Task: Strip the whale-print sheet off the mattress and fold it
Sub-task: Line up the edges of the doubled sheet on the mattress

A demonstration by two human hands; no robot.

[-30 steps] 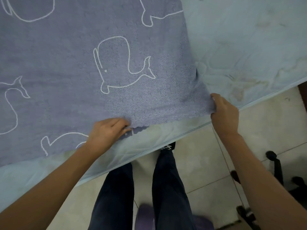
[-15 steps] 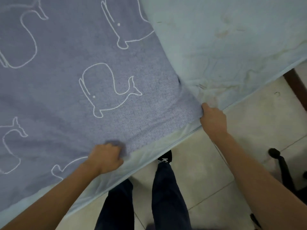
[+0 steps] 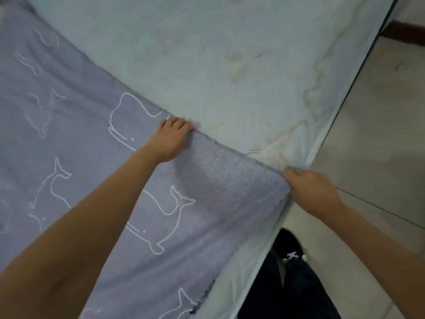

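Note:
The whale-print sheet (image 3: 92, 171), purple-blue with white whale outlines, covers the left and lower part of the pale blue mattress (image 3: 207, 54). My left hand (image 3: 171, 139) grips the sheet's edge further in on the mattress, fingers curled over it. At the near mattress edge, my right hand (image 3: 312, 192) pinches the sheet's corner. Between the two hands the sheet's edge is pulled taut and lifted slightly. The bare mattress to the upper right shows yellowish stains.
Pale tiled floor (image 3: 379, 134) lies to the right of the mattress edge. My dark trouser legs and a black shoe (image 3: 289, 247) stand close against the bed at the bottom. A dark wooden skirting (image 3: 407, 33) runs along the top right.
My left hand has moved forward along the sheet's edge, onto the mattress. The view has swung, so the bare mattress fills more of the frame. Both hands keep their hold.

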